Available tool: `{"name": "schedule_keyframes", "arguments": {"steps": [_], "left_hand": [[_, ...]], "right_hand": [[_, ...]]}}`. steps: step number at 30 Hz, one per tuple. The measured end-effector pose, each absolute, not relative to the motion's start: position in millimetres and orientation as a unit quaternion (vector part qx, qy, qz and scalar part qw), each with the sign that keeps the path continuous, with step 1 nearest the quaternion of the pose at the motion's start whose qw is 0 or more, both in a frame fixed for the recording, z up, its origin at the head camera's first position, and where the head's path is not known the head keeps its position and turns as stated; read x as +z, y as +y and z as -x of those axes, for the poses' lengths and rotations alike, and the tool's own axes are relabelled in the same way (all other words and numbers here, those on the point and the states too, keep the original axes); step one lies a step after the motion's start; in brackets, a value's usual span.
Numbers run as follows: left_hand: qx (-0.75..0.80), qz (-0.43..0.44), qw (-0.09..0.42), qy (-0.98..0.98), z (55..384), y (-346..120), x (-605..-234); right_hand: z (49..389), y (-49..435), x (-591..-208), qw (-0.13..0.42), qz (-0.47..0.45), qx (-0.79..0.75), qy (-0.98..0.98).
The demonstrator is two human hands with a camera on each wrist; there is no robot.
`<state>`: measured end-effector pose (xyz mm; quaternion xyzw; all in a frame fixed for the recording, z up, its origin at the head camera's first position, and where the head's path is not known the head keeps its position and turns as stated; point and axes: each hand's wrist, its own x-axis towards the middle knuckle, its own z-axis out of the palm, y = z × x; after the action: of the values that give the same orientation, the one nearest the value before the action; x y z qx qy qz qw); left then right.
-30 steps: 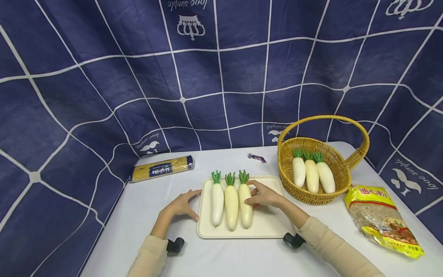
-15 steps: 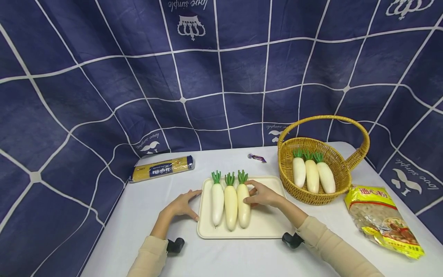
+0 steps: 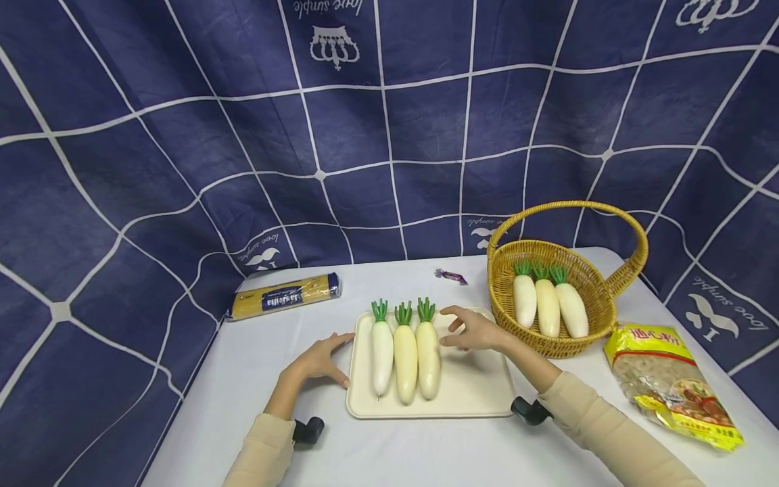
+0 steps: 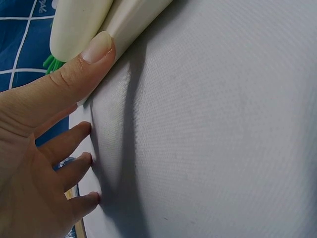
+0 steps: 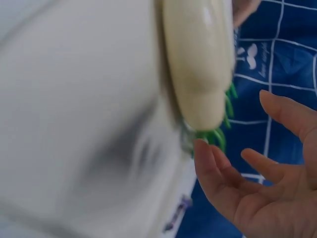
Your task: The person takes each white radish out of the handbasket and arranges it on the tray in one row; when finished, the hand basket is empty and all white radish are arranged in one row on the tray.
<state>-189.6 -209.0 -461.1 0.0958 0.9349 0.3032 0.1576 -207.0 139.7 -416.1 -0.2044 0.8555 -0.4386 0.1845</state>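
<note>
Three white radishes with green tops lie side by side on a cream tray (image 3: 475, 399): a left radish (image 3: 382, 358), a middle radish (image 3: 406, 365) and a right radish (image 3: 429, 362). My left hand (image 3: 318, 360) rests at the tray's left edge, fingers spread; in the left wrist view its thumb (image 4: 96, 48) lies against the rim. My right hand (image 3: 477, 330) hovers over the tray's right half, just beside the right radish, its fingers loosely bent and holding nothing. In the right wrist view a gap shows between the thumb and the fingers.
At the back right stands a wicker basket (image 3: 499, 297) holding three more radishes (image 3: 548, 308). A yellow food bag (image 3: 672, 385) lies in front of it. A pasta pack (image 3: 282, 296) lies at the back left, a wrapped candy (image 3: 451, 276) behind the tray.
The right radish has shifted left against the middle one. My right hand has let go of it and drawn away to the right. The left hand stays put.
</note>
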Motion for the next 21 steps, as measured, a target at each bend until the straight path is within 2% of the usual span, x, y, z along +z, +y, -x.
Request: {"name": "schedule_keyframes", "arguments": {"steps": [11,21], "left_hand": [[0.308,-0.092,0.161,0.933,189.5,-208.7,-458.6],[0.300,-0.089,0.163,0.936,190.7,-209.5,-460.8]], "right_hand": [[222.9,185.7,-369.8,0.165,0.242,-0.403,0.867],[245.1,233.6,-345.5,0.172,0.192,-0.402,0.878]]}}
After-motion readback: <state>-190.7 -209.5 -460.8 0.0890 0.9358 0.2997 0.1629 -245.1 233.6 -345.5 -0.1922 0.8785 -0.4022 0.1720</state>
